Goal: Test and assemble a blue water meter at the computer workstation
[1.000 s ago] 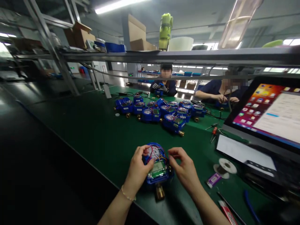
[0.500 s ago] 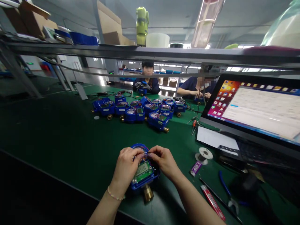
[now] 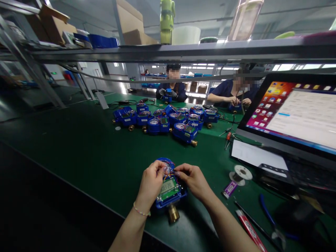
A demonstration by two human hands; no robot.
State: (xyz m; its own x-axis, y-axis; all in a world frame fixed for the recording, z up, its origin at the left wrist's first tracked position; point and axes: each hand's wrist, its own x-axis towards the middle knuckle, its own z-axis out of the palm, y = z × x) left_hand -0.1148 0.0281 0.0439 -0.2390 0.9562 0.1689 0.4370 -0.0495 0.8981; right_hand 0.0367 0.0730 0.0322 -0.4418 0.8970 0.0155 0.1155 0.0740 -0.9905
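Head view: left hand and right hand meet over a blue meter that sits on the green bench, close to its near edge, brass fitting pointing toward the person. Both hands narrow, fingertips pinched on thin wires at the meter's top, just above the LCD. Left palm rests along the meter's left side, steadying it; right comes in from the other side, thumb and forefinger on the wire bundle.

Step in hand, as I judge: dressing or tucking wires into the housing, cover not on yet. Next move prob. needs fine pinch work, w/ the left hand bracing so the meter doesn't turn on its fitting.

Right of the right hand: solder spool, purple tag, red pen, pliers. Beyond both hands: cluster of meters. Far right: monitor. Two co-workers sit across the bench, busy w/ their own units.
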